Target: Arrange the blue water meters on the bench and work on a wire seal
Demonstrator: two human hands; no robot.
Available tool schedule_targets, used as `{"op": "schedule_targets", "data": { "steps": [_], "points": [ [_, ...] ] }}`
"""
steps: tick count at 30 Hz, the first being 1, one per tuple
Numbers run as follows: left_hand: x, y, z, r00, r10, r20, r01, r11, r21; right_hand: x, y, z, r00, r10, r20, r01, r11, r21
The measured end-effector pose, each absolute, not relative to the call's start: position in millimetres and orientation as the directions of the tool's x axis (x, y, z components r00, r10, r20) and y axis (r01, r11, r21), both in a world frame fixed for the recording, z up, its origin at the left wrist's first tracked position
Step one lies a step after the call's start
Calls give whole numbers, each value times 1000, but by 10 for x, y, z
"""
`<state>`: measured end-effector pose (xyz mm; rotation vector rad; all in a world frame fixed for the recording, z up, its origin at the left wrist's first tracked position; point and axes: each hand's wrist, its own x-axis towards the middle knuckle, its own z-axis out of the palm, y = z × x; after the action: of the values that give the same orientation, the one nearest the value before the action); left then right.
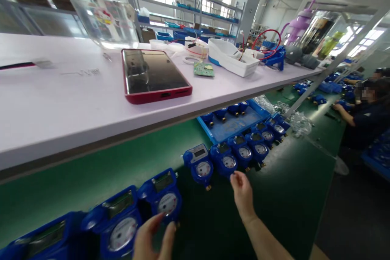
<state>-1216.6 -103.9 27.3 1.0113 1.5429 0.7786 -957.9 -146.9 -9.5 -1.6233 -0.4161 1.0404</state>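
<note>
A row of several blue water meters with white dials runs along the green bench. My left hand [152, 237] is at the bottom edge, fingers apart, touching the front of one blue meter [163, 197]. My right hand [242, 193] reaches forward, and its fingertips, close together, touch the lower edge of another blue meter [225, 160]. Between them stands a meter with a grey display [199, 162]. Neither hand lifts anything.
A white shelf [61, 105] overhangs the bench, carrying a red-cased phone [154, 74], a green circuit board [203, 69] and white trays [233, 57]. A blue tray [231, 126] holds more meters. Another person [364, 113] sits at the far right.
</note>
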Motion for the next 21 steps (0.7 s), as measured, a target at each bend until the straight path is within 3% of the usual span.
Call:
{"op": "schedule_targets", "data": {
  "steps": [2,6,14,21],
  "points": [
    [-11596,-1040,243,102,859,-501,42,499,865,-9210,-1386,-206,579,688,-438,-276,-340,-899],
    [-10803,-557,-43,48,751,-659,-53,660,749,-8872,-1014,-443,421,725,-545,-389,-399,-830],
    [-10784,-88,-259,128,715,-687,-217,696,684,-8663,-851,-669,90,773,-628,-487,-516,-705],
    [-10983,-810,-173,141,801,-582,-306,594,744,-8706,-1205,-631,65,879,-473,-551,-364,-751]
  ]
}}
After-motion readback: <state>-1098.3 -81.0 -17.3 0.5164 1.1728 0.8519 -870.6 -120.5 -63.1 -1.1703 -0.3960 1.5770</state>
